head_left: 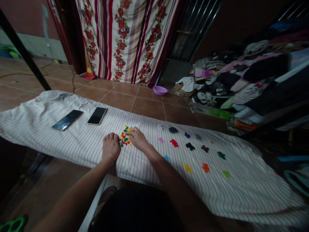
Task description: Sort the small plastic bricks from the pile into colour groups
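A mixed pile of small red, yellow, green and white pieces [125, 138] lies on the striped cloth [149, 161]. My left hand [111, 146] rests at the pile's left edge, fingers curled; whatever is under them is hidden. From the right, my right hand [137, 138] reaches over the pile with its fingertips pinched among the pieces, and what they hold is too small to make out. Right of my hands are small single-coloured groups, among them red [174, 143], black [190, 146], yellow [188, 168], orange [205, 167] and dark green [221, 155].
Two phones, one [67, 120] further left and another [98, 116] nearer the pile, lie on the cloth. Beyond its far edge a purple basin [160, 90] stands on the tiled floor before a flowered curtain [130, 42]. Heaped clothes [231, 74] fill the right background.
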A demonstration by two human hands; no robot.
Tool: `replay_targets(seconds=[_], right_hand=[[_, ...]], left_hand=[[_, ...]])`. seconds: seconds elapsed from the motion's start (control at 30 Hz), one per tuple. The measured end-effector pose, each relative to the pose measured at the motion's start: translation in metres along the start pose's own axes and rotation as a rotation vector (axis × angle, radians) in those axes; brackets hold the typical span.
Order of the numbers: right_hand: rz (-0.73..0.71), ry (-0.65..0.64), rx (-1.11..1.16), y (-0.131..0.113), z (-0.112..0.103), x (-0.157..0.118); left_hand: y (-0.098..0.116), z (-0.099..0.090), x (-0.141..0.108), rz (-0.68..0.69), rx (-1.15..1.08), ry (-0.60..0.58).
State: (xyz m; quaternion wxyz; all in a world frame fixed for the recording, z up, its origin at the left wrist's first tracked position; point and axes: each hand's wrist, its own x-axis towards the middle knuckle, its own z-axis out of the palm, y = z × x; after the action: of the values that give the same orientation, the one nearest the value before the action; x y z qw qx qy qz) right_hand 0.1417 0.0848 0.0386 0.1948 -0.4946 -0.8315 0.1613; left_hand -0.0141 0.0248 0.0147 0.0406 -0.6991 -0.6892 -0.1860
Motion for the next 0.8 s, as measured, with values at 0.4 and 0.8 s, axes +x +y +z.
replay_targets(seconds=[0.4, 0.8], right_hand=[[0.101, -0.062, -0.157, -0.019, 0.004, 0.025], [0.214, -0.135, -0.202, -0.031, 0.002, 0.046]], left_hand=[[0.000, 0.002, 0.000, -0.009, -0.019, 0.017], [0.001, 0.000, 0.001, -0.010, -0.001, 0.006]])
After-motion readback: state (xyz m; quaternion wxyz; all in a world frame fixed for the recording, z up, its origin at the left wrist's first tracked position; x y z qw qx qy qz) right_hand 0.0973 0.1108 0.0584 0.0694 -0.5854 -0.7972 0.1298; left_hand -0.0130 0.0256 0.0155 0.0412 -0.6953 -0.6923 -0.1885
